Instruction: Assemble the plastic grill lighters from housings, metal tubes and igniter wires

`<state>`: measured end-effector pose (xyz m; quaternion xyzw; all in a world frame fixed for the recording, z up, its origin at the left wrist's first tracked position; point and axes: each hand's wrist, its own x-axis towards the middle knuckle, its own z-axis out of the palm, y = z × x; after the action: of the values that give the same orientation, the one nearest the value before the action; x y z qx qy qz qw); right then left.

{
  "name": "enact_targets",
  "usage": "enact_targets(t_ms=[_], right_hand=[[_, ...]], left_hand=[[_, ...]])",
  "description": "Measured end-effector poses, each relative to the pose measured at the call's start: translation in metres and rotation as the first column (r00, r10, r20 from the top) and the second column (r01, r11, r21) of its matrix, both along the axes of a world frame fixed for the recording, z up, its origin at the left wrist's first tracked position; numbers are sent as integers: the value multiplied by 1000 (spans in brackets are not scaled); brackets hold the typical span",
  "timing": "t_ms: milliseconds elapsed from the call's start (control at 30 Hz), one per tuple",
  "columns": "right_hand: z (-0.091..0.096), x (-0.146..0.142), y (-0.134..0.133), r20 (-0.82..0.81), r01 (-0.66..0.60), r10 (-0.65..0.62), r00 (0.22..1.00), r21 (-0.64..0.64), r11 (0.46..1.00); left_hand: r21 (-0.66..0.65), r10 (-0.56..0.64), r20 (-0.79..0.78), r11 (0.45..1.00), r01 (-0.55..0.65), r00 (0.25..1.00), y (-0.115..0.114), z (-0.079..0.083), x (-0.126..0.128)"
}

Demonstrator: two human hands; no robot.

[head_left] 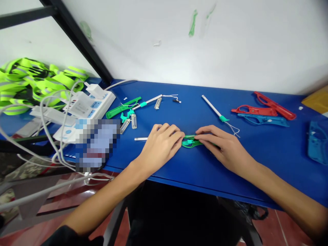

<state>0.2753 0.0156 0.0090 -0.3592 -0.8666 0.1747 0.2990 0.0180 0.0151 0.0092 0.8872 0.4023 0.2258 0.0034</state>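
A: Position of the green plastic shell (191,142)?
B: It lies flat on the blue bench (256,157), near the front edge, between the 2 hands. The long axis runs left to right, roughly parallel to that edge.

A: Left hand (161,145)?
B: Grip closed, fingers curled, with the tips pressing the shell's left end. A metal rod (140,139) sticks out leftward from under the hand, in line with the shell. Cannot tell whether the 2 are joined.

A: Right hand (225,147)?
B: Grip closed on the right end, with the fingers laid along the top and the thumb on the near side. The shell points straight at each grip, 1 end per hand, and neither hand is nearer.

A: Surroundings?
B: Behind the right hand lies a white rod (212,107) with a green tip. Red shells (266,108) and a blue shell (263,120) sit well apart, far right. Another green shell half (123,107) lies far left, beside a power strip (87,107).
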Motion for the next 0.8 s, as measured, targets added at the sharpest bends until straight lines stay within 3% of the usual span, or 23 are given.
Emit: enact_targets(t_ms=[133,233,600,800], right_hand=[[0,4,1,28,-8,7,1000,48,999],[1,3,1,28,-22,19,999,76,997],[6,1,-6,83,-2,-3,997,55,999],[4,0,-5,15,-35,35,999,3,999]], left_hand=[[154,-31,-105,987,47,994,-4,2,-2],[164,-53,-118,984,73,992,-9,3,-2],[47,-51,79,998,47,996,-7,5,5],[-205,6,308,977,60,951,-10,9,3]])
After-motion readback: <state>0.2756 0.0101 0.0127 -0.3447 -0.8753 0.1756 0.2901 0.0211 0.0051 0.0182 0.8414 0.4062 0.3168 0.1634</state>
